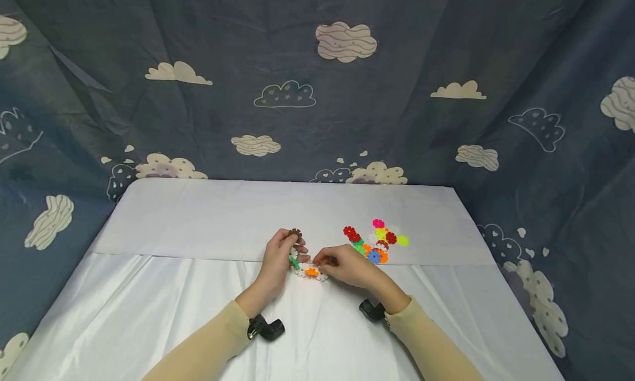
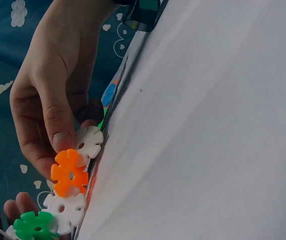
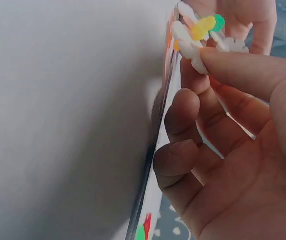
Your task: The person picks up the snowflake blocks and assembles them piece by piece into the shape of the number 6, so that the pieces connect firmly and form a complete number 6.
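A short curved chain of interlocking flower-shaped plastic discs runs between both hands, low over the white table. In the head view, my left hand holds its left end, with a brown disc at the fingertips and a green disc lower down. My right hand pinches the white end disc between thumb and fingers, beside an orange disc. In the right wrist view, the right thumb presses against a white disc, its other fingers curled below.
A loose group of colourful discs lies right of the hands, with red discs, a blue disc and a yellow disc. The white cloth covers the table. A dark cloud-patterned curtain hangs behind.
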`<state>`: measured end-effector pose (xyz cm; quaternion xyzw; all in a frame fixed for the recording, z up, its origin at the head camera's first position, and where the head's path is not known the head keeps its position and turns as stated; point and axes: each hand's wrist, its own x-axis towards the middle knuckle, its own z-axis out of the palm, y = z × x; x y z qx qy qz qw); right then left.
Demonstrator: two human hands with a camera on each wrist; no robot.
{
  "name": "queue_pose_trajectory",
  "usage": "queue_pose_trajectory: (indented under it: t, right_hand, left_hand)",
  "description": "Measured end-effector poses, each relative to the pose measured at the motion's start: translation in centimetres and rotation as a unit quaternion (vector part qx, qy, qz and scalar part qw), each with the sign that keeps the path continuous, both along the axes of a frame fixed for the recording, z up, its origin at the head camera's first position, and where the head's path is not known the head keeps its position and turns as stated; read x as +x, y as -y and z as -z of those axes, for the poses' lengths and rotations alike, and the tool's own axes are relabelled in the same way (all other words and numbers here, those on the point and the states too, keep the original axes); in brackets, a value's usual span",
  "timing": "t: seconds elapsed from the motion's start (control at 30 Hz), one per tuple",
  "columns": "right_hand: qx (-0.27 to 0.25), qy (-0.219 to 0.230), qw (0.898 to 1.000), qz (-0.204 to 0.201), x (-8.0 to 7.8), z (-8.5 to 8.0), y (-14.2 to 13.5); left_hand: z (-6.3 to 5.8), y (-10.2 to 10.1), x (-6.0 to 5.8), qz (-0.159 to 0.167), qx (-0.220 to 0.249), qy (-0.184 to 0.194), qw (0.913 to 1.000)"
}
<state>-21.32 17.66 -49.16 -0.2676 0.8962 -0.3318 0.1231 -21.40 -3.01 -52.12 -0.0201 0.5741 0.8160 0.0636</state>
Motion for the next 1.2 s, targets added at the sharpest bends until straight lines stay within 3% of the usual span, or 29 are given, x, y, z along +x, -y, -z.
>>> queue_pose_trajectory:
  t: [0.2,0.27,0.33,0.47,0.57,0.67,0.83,0.93,1.0,1.07,1.2]
  right_hand:
    - [-0.010,0.020,1.000,0.018,-0.9,-0.2,-1.4]
    - [-0.001,0.023,0.999,0.045,-1.4,-0.5,-2.2]
    - [0.019,0.008,0.995,0.100,-2.2,-0.9,-3.0]
    - [0.116,-0.058,0.969,0.210,-4.6,-1.0,-3.9]
    - [0.204,-0.081,0.949,0.227,-6.0,-0.6,-3.9]
    - [0.232,-0.070,0.943,0.229,-6.7,-0.2,-3.9]
    - [0.156,-0.048,0.957,0.242,-6.6,0.1,-4.3]
    - [0.063,-0.026,0.968,0.240,-6.0,-0.2,-4.1]
    - [-0.020,0.011,0.975,0.222,-5.6,-0.5,-3.6]
    - [-0.099,0.064,0.973,0.200,-5.1,-0.8,-3.0]
    - [-0.200,0.162,0.953,0.159,-4.2,-1.0,-2.1]
  left_hand:
    - [0.2,0.3,0.0,-0.001,-0.100,-0.045,0.9940]
    - [0.3,0.2,-0.1,0.007,-0.094,-0.048,0.9944]
    - [0.3,0.2,-0.1,0.017,-0.071,-0.044,0.9964]
    - [0.3,0.3,-0.2,0.024,-0.033,-0.026,0.9988]
    - [0.4,0.3,-0.1,0.013,-0.045,-0.026,0.9986]
    - [0.4,0.3,-0.1,0.008,-0.075,-0.039,0.9964]
    - [0.2,0.3,0.0,0.013,-0.091,-0.041,0.9949]
    - [0.2,0.3,0.1,0.017,-0.096,-0.040,0.9944]
    - [0.3,0.3,0.2,0.019,-0.103,-0.042,0.9936]
    - [0.3,0.4,0.3,0.023,-0.105,-0.041,0.9934]
    - [0.3,0.2,0.3,0.039,-0.102,-0.037,0.9933]
